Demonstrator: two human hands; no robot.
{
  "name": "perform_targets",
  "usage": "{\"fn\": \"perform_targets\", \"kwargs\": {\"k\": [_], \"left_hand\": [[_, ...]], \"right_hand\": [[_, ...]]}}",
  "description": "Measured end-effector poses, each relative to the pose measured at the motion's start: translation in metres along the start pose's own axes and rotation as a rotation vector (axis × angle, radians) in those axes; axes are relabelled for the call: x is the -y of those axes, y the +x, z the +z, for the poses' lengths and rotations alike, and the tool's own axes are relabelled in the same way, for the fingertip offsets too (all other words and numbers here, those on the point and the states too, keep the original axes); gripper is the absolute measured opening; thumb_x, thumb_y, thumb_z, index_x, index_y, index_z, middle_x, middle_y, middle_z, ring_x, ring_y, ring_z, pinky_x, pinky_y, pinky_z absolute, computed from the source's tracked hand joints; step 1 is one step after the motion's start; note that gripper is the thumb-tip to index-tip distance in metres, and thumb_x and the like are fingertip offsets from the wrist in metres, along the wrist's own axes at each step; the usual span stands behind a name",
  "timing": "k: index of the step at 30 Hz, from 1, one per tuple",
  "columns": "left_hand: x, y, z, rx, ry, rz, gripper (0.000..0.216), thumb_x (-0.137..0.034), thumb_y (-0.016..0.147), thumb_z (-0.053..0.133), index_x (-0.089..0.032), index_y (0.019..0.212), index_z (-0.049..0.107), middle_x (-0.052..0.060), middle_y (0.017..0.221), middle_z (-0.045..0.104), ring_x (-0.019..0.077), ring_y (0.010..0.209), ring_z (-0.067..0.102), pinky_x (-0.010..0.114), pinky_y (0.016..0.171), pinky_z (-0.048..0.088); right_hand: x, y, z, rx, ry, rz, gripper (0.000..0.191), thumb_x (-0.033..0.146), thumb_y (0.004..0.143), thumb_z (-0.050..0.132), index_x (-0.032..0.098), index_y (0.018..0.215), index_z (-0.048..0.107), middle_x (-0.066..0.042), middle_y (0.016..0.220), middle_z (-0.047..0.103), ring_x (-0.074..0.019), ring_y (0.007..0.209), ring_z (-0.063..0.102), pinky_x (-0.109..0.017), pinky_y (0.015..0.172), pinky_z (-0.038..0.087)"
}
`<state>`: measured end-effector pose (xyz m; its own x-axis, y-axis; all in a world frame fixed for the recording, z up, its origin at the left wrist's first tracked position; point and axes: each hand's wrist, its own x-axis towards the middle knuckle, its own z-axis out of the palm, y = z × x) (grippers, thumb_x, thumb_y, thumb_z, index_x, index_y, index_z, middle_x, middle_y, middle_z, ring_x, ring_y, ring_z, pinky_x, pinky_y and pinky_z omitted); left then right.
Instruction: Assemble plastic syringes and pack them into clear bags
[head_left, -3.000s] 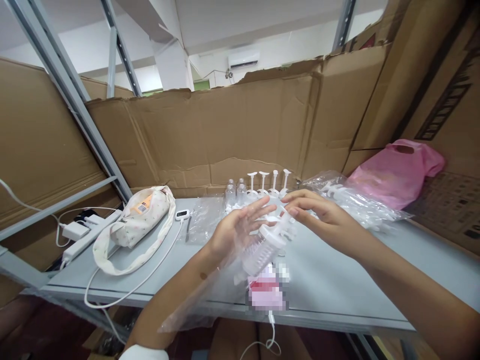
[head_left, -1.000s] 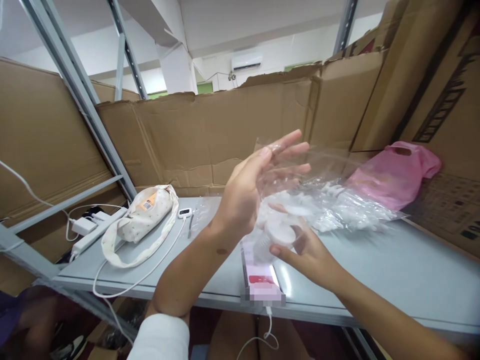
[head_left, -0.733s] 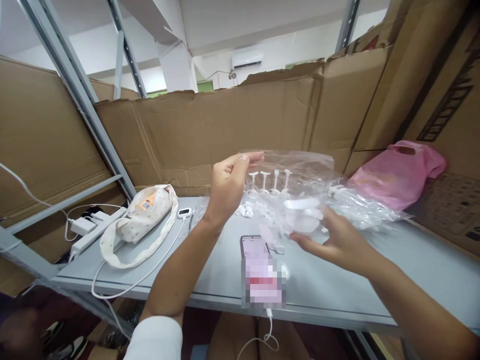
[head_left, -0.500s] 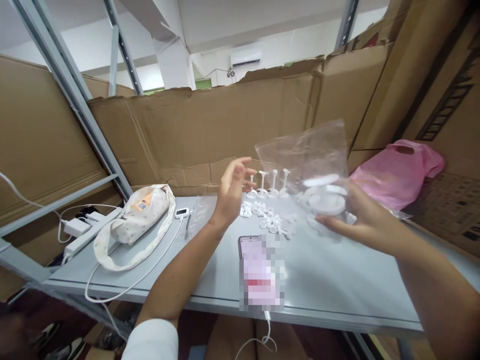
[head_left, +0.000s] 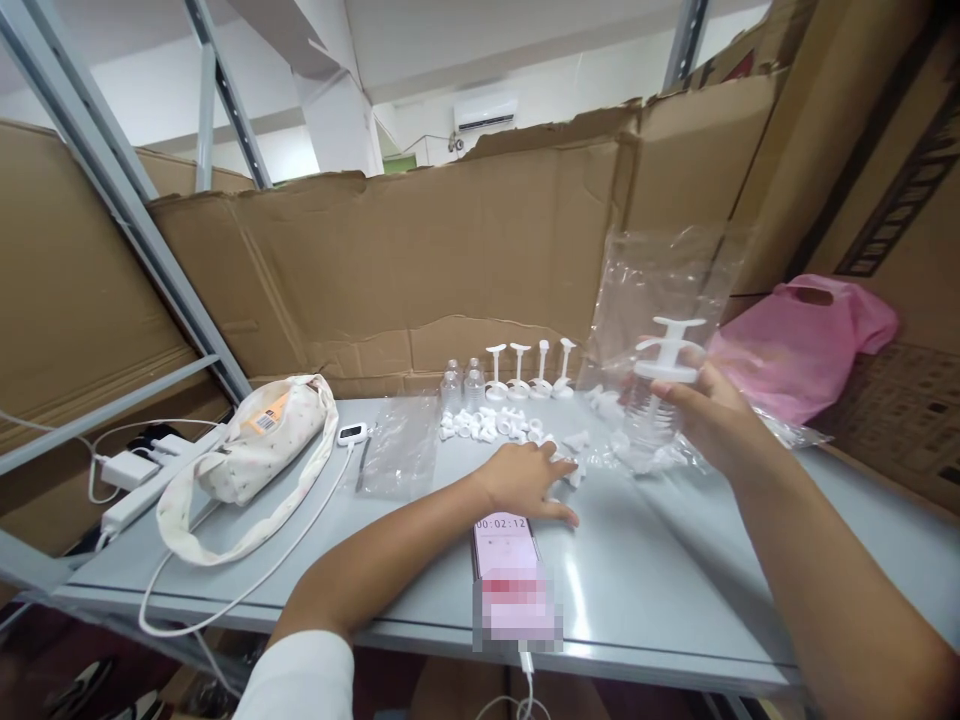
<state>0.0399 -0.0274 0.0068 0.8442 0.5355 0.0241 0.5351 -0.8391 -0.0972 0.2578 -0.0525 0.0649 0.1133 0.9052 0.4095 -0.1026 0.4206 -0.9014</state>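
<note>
My right hand [head_left: 705,412] holds up a clear plastic bag [head_left: 660,290] with a small clear pump bottle [head_left: 660,385] inside it, its white pump head on top, over the right side of the grey table [head_left: 675,590]. My left hand [head_left: 529,480] lies flat on the table, fingers spread, touching small white caps [head_left: 495,425] scattered there. Just below it lies a phone [head_left: 506,560] with a timer on its screen. Behind the caps stand small clear bottles [head_left: 461,382] and a row of white pump heads [head_left: 529,368].
A flowered pouch [head_left: 259,445] with a strap lies at the left, beside a white cable and power strip [head_left: 135,500]. An empty clear bag [head_left: 401,450] lies flat near the centre. A pink bag [head_left: 806,340] and a clear bag of parts sit at the right. Cardboard walls surround the table.
My right hand carried the bagged bottle up and to the right. My left hand let go of the bag and dropped onto the table by the white caps.
</note>
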Motion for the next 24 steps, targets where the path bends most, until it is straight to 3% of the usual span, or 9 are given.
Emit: {"fn": "perform_targets", "kwargs": {"k": [7,11,16,21,24], "left_hand": [[-0.002,0.024,0.015,0.018,0.106,0.005,0.044,-0.053,0.092,0.033,-0.023,0.113,0.057,0.009,0.114,0.057,0.0220,0.081,0.066,0.033,0.068,0.051],[-0.003,0.029,0.015,0.033,0.132,-0.021,0.039,-0.047,0.093,0.035,-0.022,0.116,0.055,0.010,0.114,0.056,0.0199,0.078,0.066,0.031,0.066,0.052],[0.009,0.028,0.009,-0.031,0.107,-0.068,0.039,-0.047,0.092,0.040,-0.019,0.115,0.053,0.010,0.109,0.055,0.0198,0.078,0.066,0.028,0.063,0.051],[0.015,0.021,0.008,-0.016,0.087,-0.057,0.036,-0.046,0.090,0.046,-0.017,0.109,0.055,0.009,0.106,0.056,0.0215,0.081,0.065,0.030,0.067,0.050],[0.013,0.020,0.010,-0.001,0.070,-0.042,0.033,-0.042,0.091,0.044,-0.016,0.109,0.055,0.009,0.107,0.056,0.0217,0.082,0.064,0.031,0.068,0.050]], "right_hand": [[-0.016,0.000,-0.011,-0.020,0.027,0.073,0.051,0.039,0.065,0.077,0.029,0.109,0.054,0.001,0.088,0.069,-0.0181,0.081,0.066,-0.027,0.072,0.051],[-0.019,-0.001,-0.013,-0.044,-0.056,0.124,0.053,0.042,0.066,0.076,0.029,0.112,0.051,0.002,0.089,0.070,-0.0187,0.080,0.065,-0.029,0.073,0.050],[-0.015,-0.003,-0.012,-0.074,-0.218,0.224,0.053,0.047,0.068,0.070,0.029,0.115,0.051,0.001,0.080,0.068,-0.0198,0.070,0.062,-0.029,0.062,0.048],[-0.009,-0.005,-0.008,-0.108,-0.318,0.329,0.054,0.051,0.072,0.067,0.027,0.118,0.051,-0.005,0.100,0.067,-0.0254,0.095,0.062,-0.029,0.070,0.048],[-0.013,-0.005,-0.007,-0.085,-0.344,0.366,0.061,0.055,0.072,0.065,0.028,0.124,0.047,-0.007,0.101,0.068,-0.0297,0.101,0.061,-0.032,0.071,0.048]]}}
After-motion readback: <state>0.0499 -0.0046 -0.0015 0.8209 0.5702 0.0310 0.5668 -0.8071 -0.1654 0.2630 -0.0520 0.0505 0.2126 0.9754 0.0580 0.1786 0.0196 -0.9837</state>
